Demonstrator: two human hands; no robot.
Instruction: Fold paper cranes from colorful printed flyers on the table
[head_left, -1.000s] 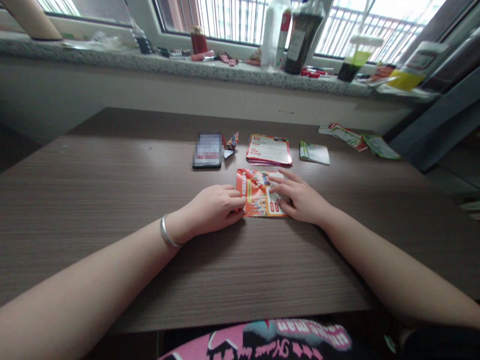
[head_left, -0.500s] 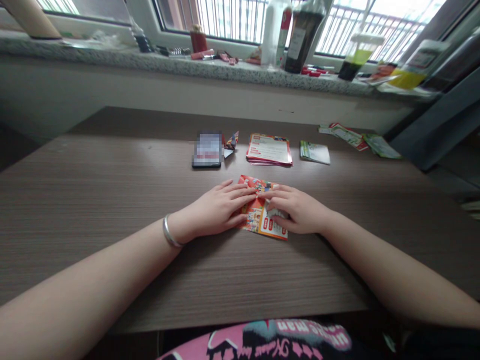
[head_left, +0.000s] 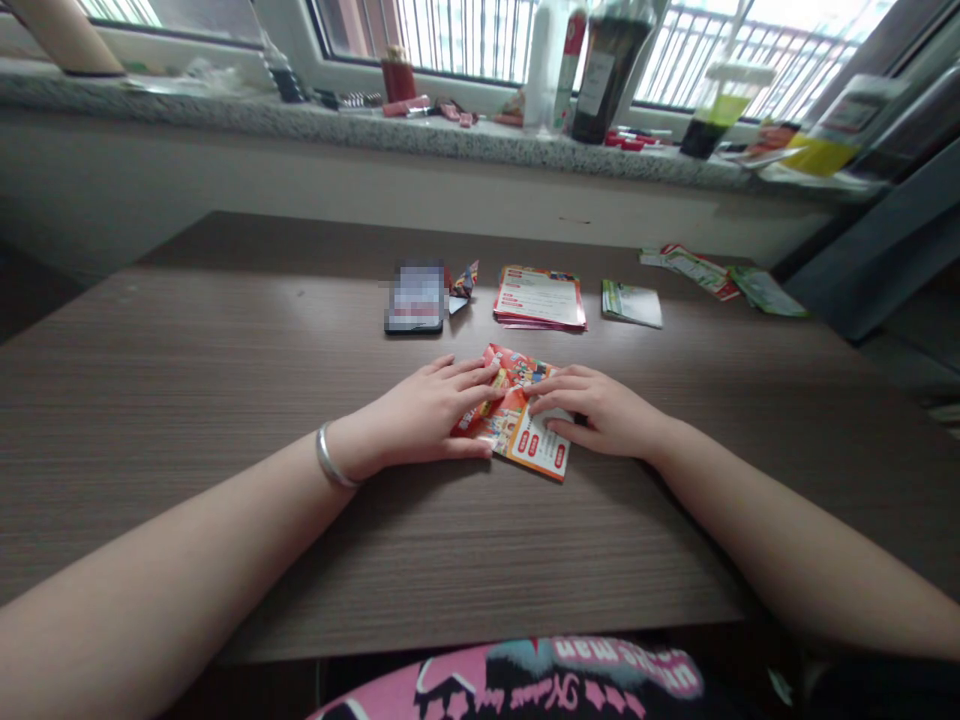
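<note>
A folded, colourful paper leaflet (head_left: 538, 447), red and orange with a white printed panel, lies flat on the table in the head view. My left hand (head_left: 424, 412) is laid over its left part with fingers stretched out, a silver bangle on the wrist. On the right side, my right hand (head_left: 611, 412) rests its slightly bent, spread fingers on the paper. Both sets of fingertips come close together near the leaflet's middle. The palms hide parts of its left and right edges.
Behind the hands stand a phone (head_left: 416, 300) with a blurred screen, a small folded paper piece (head_left: 465, 285), a stack of printed sheets (head_left: 541, 298) and a small green-white stack (head_left: 631, 303). Paper strips (head_left: 701, 272) lie at the back right. Bottles (head_left: 609, 75) crowd the windowsill.
My left hand has slid a little to the left, uncovering more of the leaflet's red left part. The leaflet has turned slightly, its near right corner shifting left. My right hand has barely moved.
</note>
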